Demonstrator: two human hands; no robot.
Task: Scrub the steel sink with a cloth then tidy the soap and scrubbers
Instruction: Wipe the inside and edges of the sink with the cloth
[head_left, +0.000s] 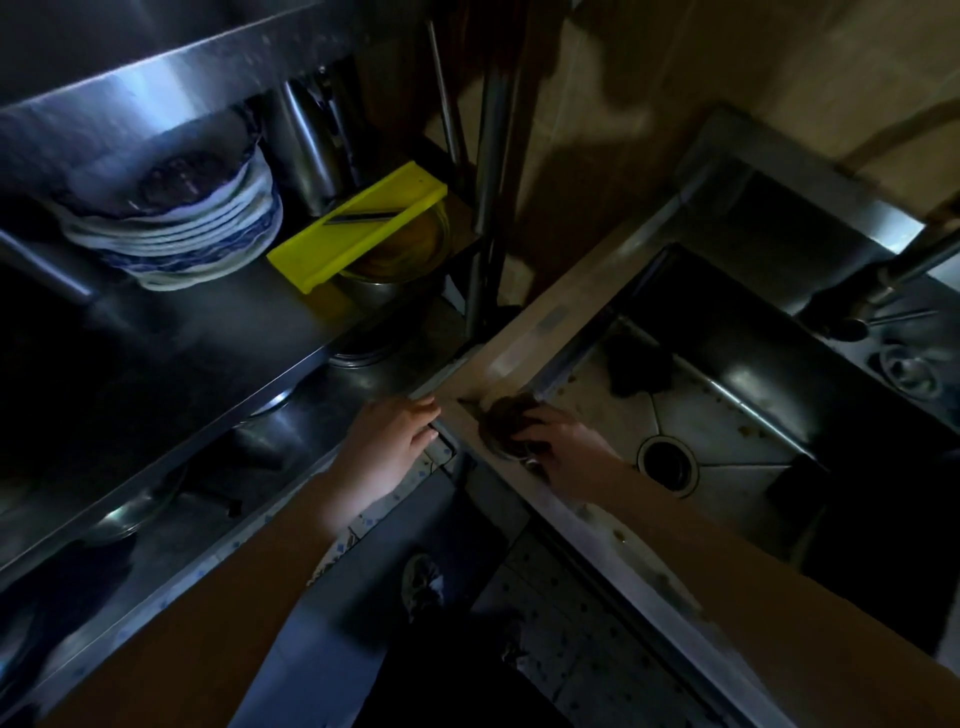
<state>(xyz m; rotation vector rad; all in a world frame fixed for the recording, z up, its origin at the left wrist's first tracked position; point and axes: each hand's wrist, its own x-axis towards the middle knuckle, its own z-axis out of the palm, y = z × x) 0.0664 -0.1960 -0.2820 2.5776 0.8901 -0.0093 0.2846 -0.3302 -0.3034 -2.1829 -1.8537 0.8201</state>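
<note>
Right hand fingers curled down over a dark scrubber, pressing it on the near-left corner of the steel sink rim — clamped on it. Left hand flat, fingers loosely apart, resting on the rack edge just beside the sink corner, holding nothing. Another dark scrubber pad lies inside the basin, left of the drain. Faucet at far right. Behind — stacked plates and yellow board on the shelf.
</note>
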